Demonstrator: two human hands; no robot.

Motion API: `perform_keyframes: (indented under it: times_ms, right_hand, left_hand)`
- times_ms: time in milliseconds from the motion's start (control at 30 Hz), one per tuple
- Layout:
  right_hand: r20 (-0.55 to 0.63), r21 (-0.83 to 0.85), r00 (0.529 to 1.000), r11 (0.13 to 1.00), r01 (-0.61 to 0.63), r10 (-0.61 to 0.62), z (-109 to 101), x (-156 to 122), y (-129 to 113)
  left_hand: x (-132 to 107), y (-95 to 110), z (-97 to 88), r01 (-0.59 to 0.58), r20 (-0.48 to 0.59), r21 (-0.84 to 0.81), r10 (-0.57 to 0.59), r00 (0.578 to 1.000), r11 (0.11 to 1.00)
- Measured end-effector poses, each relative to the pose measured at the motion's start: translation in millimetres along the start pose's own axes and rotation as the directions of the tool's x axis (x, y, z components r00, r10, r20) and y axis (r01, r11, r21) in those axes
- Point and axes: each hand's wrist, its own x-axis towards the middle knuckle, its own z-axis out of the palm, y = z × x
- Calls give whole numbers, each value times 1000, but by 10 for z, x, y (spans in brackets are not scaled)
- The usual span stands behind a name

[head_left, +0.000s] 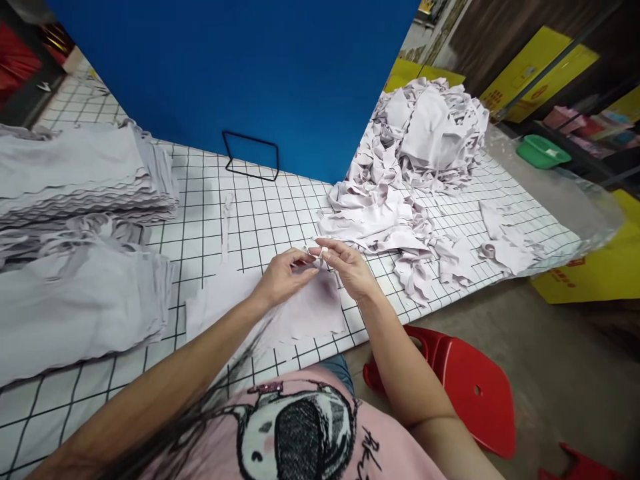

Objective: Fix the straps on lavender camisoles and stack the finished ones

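Observation:
My left hand (285,273) and my right hand (347,265) meet over the gridded table (260,213), fingertips pinched together on the top edge of a pale lilac fabric piece (305,310). The fabric lies flat on the table below my hands, near the front edge. Both hands grip the same small bunched bit of cloth between thumb and fingers.
Stacks of folded lilac fabric (75,180) fill the left side. A heap of fabric scraps (415,140) lies at the right, with loose pieces (505,247) near the table edge. A blue panel (240,73) stands behind, with a black wire stand (251,155). A red stool (465,380) sits below.

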Motion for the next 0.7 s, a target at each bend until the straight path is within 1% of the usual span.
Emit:
perform_keyframes:
  times_ms: [67, 133, 233, 367, 433, 500, 567, 633, 700]
  right_hand:
    - [14, 31, 1000, 1000, -5, 4, 36, 26, 8]
    - [28, 34, 999, 999, -18, 17, 56, 47, 22]
    - [34, 21, 999, 999, -25, 25, 68, 68, 57]
    - [60, 19, 998, 1000, 0, -1, 85, 88, 71]
    - [88, -2, 996, 1000, 30, -30, 87, 123, 36]
    - [108, -46, 991, 996, 82, -76, 71, 202, -23]
    - [115, -97, 987, 988, 122, -111, 29, 328, -79]
    - [112, -146, 987, 980, 132, -117, -34, 481, -106]
    - [117, -185, 989, 976, 114, -93, -100, 631, -94]
  left_hand:
    - [27, 27, 22, 76, 2, -76, -76, 997, 994]
    - [43, 33, 40, 118, -5, -123, -119, 993, 985]
    - [46, 33, 54, 131, -26, -136, -136, 990, 982]
    - [35, 36, 67, 123, -46, -169, -133, 990, 978]
    - [31, 26, 69, 186, -20, -256, -198, 980, 949]
    - [30, 9, 63, 274, 25, -351, -283, 959, 895]
    - [31, -11, 48, 329, 42, -398, -341, 939, 857]
    - [35, -29, 29, 346, 37, -398, -362, 931, 850]
    - [40, -41, 15, 361, 35, -382, -377, 926, 851]
